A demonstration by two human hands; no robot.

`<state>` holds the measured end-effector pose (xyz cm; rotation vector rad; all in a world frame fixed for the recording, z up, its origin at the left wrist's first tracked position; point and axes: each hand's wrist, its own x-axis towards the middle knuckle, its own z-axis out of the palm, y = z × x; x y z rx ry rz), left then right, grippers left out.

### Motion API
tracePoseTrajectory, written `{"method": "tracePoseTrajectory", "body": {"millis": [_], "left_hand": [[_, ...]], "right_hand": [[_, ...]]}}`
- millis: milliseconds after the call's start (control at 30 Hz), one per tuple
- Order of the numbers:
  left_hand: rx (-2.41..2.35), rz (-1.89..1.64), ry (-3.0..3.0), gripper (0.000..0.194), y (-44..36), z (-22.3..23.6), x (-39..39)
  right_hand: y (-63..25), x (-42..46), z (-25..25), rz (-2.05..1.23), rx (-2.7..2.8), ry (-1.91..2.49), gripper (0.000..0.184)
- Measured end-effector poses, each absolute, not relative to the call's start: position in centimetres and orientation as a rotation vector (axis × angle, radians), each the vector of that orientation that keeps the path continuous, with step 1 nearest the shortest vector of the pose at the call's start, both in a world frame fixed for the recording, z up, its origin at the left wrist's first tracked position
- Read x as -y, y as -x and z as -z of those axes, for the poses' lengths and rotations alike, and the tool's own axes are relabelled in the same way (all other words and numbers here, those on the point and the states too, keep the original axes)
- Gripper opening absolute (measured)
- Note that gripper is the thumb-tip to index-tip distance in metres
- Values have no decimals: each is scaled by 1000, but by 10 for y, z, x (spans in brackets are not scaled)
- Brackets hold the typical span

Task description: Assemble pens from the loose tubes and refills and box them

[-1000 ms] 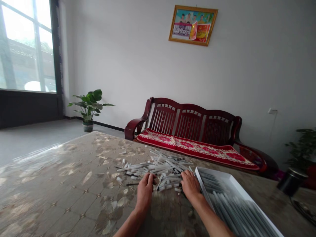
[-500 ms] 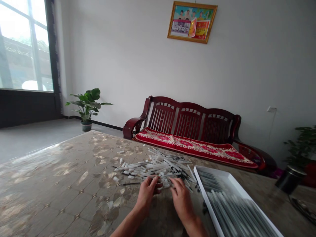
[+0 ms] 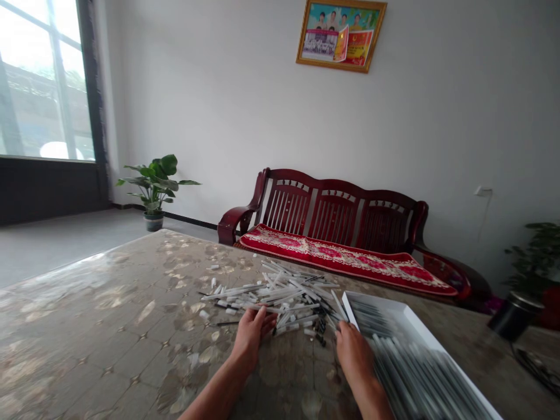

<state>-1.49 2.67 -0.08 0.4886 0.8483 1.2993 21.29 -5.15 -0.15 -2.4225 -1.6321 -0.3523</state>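
Note:
A loose pile of white pen barrels and thin black-tipped refills (image 3: pixel 280 296) lies scattered on the patterned table top (image 3: pixel 109 315). My left hand (image 3: pixel 251 335) rests at the pile's near edge, its fingers curled and touching the nearest pieces. My right hand (image 3: pixel 353 350) is blurred at the left rim of a white shallow tray (image 3: pixel 376 300), which holds rows of long pens (image 3: pixel 420 367). Whether the right hand holds anything is hidden by the blur.
A dark red wooden bench with a red cushion (image 3: pixel 336 219) stands beyond the table. A potted plant (image 3: pixel 153 186) stands on the floor by the window. A black cylindrical container (image 3: pixel 514 318) stands at the table's far right.
My right hand has moved right, away from the pile to the tray's rim. My left hand has shifted slightly left and nearer to me. The view has tilted a little.

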Motion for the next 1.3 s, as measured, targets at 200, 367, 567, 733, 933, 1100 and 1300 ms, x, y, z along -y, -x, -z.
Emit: {"method": "tracePoseTrajectory", "body": {"millis": [200, 367, 567, 733, 933, 1100, 1300], "left_hand": [[-801, -1331, -413, 16, 16, -5, -25], [-791, -1305, -297, 16, 15, -10, -23], [-765, -1296, -262, 12, 16, -14, -20], [-780, -1275, -268, 11, 15, -16, -18], [-779, -1265, -255, 12, 14, -18, -17], [-764, -1292, -228, 9, 16, -16, -20], [-757, -1288, -215, 9, 17, -15, -21]], "right_hand": [[-221, 60, -27, 446, 1566, 2366, 25], [-225, 60, -33, 387, 1539, 2107, 27], [-197, 52, -18, 166, 1603, 1647, 29], [-181, 51, -15, 126, 1588, 1584, 26], [-180, 52, -12, 101, 1619, 1576, 26], [-179, 53, -12, 93, 1600, 1556, 26], [-179, 53, -12, 105, 1591, 1542, 27]]}}
